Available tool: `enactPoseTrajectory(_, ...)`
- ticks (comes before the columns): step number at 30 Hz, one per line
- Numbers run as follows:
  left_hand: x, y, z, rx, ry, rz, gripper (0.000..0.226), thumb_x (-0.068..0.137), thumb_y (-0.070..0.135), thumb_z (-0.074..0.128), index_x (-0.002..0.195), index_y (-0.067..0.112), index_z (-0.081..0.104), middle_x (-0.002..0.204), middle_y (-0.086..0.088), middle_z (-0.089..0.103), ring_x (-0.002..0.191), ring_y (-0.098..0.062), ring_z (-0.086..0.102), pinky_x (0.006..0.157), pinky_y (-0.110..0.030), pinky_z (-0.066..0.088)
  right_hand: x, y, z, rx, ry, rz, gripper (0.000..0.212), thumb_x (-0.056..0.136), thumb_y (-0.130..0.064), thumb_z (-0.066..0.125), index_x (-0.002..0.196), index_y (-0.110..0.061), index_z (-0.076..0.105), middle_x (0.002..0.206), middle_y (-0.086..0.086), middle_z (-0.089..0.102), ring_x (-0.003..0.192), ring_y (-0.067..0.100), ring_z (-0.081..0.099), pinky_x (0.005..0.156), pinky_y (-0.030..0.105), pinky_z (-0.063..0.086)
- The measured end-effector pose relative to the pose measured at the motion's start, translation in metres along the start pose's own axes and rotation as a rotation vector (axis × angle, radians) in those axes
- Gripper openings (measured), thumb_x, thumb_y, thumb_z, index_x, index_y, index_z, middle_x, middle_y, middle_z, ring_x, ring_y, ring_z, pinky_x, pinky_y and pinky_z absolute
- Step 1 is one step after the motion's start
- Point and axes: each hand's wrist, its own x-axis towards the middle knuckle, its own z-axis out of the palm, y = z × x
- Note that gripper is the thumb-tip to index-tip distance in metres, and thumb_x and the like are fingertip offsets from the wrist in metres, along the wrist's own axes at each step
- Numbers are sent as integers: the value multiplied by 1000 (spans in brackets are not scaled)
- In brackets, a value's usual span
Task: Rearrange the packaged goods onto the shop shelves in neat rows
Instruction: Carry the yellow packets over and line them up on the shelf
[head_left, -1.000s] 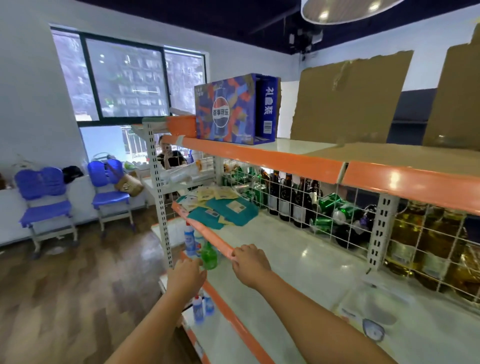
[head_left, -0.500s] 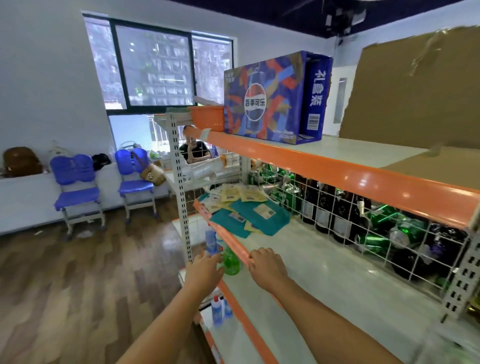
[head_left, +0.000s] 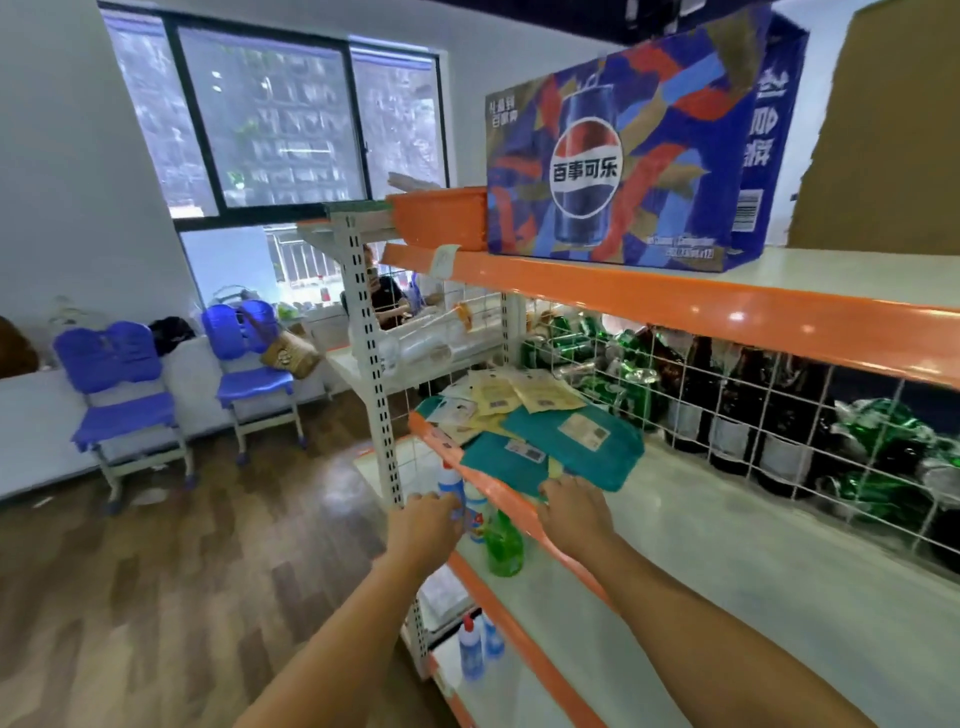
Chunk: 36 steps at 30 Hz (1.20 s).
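Now both hands (head_left: 574, 512) have neared the teal packets (head_left: 571, 441).

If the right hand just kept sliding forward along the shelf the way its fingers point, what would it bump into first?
Most likely the teal packets: the right hand lies at the orange shelf edge with its fingertips right at the nearest one. Whether they already touch is unclear.

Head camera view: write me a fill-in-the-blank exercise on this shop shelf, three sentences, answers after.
1. The big blue cardboard cola box stands on the ___ shelf.
2. The flat teal packets lie on the shelf with the ___ front edge.
3. The right hand reaches towards the ___ packets.

Missing words: top; orange; teal
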Motion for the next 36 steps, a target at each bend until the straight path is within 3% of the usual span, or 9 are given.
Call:
enactPoseTrajectory(6, 40, -20, 34, 0, -49, 36, 39, 97, 35, 34, 131, 24, 49, 132, -1, 55, 121, -25, 50, 96, -36, 40, 35, -6, 21, -39, -46, 37, 32, 98, -28, 36, 125, -17, 50, 129, 5, 52, 122, 23, 45, 99, 35, 37)
enactPoseTrajectory(11, 92, -29, 44, -27, -55, 102, 33, 96, 37, 40, 121, 22, 55, 119, -3, 60, 112, -25, 52, 86, -34, 42, 88, -2, 17, -11, 4, 60, 30, 99, -27, 34, 120, -14, 52, 125, 6, 54, 120, 24, 46, 96, 37, 39)
enactPoseTrajectory(17, 167, -32, 40, -11, -34, 90, 37, 98, 40, 37, 128, 23, 50, 134, -7, 52, 120, -25, 51, 97, -41, 42, 161, 16, 13, 26, 65, 89, 31, 100, -27, 33, 120, -13, 53, 122, 6, 55, 116, 24, 48, 91, 37, 41)
enactPoseTrajectory(20, 202, -30, 32, -48, 42, 104, 34, 98, 40, 37, 121, 22, 56, 123, -4, 59, 114, -23, 53, 93, -36, 43, 194, 29, 11, -1, 107, 97, 34, 100, -26, 31, 120, -11, 54, 120, 8, 57, 114, 25, 49, 91, 37, 44)
enactPoseTrajectory(29, 268, -1, 35, -64, 63, 170, 36, 98, 32, 35, 125, 18, 53, 126, -6, 55, 116, -26, 51, 94, -39, 41, 251, 58, 15, 29, 28, 228, 36, 99, -28, 33, 124, -10, 52, 127, 11, 51, 117, 29, 47, 96, 41, 43)
enactPoseTrajectory(36, 298, 4, 42, -174, 91, 243, 33, 97, 29, 37, 118, 15, 59, 122, -7, 58, 114, -26, 49, 92, -39, 41, 277, 78, 38, 45, -93, 379, 41, 98, -29, 27, 130, -14, 47, 139, 9, 42, 128, 30, 38, 102, 43, 38)
